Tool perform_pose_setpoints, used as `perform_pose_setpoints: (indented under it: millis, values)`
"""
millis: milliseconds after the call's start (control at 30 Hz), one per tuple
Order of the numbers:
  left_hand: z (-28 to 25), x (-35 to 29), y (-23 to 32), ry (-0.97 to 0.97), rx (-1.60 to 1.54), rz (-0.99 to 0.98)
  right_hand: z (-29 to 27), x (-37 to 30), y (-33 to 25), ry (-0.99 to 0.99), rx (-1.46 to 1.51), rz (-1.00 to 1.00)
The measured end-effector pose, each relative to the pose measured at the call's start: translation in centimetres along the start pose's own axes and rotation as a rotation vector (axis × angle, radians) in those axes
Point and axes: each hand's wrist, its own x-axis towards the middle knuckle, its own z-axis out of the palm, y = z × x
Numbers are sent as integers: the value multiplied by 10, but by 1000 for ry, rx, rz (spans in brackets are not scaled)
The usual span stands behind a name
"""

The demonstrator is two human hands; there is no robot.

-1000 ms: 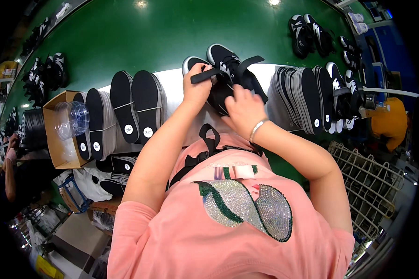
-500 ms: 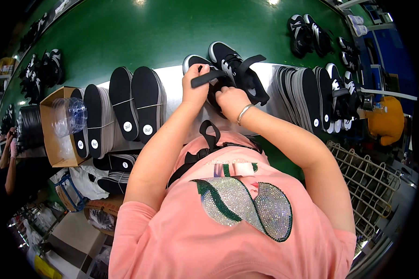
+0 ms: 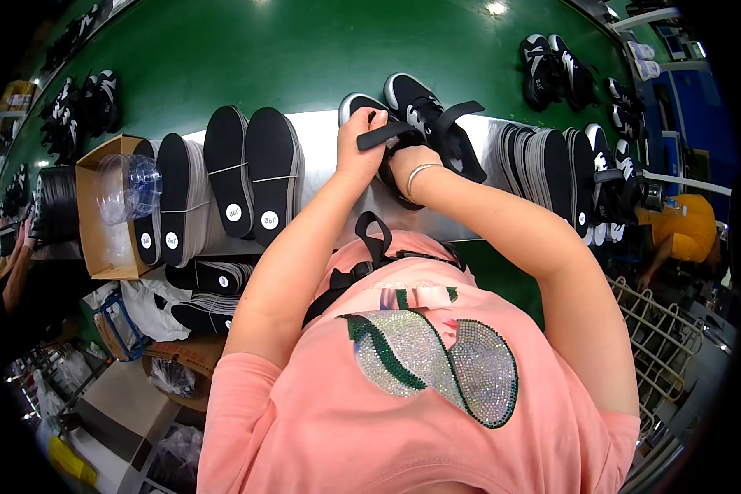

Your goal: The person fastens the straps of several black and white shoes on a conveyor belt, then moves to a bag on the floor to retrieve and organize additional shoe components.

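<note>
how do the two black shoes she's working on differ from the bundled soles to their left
The two black shoes are finished uppers with straps, loose, and held by the left hand and right hand. The bundled soles are flat, strung together, stickered and untouched. Both are black and lie on the steel bench.

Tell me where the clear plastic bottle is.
In the head view, the clear plastic bottle lies at the left, in the open cardboard box beside the bundled black shoe soles.
</note>
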Motion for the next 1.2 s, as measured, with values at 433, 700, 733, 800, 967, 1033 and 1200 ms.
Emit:
perform_pose_setpoints:
  millis: [433, 700, 733, 800, 967, 1033, 1200]
  values:
    - [1, -2, 3, -27, 0, -16, 16, -41, 21, -29, 15, -306]
    - [-3, -1, -3, -179, -222, -6, 31, -14, 35, 102, 1871, -95]
    - [-2, -1, -5, -201, -186, -61, 30, -11, 30, 164, 1849, -49]
    - [-4, 2, -4, -236, -200, -82, 33, -4, 20, 293, 1801, 58]
    - [-5, 10, -3, -317, -340, -205, 37, 3, 11, 402, 1871, 119]
    - [-3, 14, -5, -319, -322, -208, 31, 0, 10, 390, 1855, 138]
    - [-7, 26, -10, -254, -385, -111, 58, -23, 37, 173, 2370, -560]
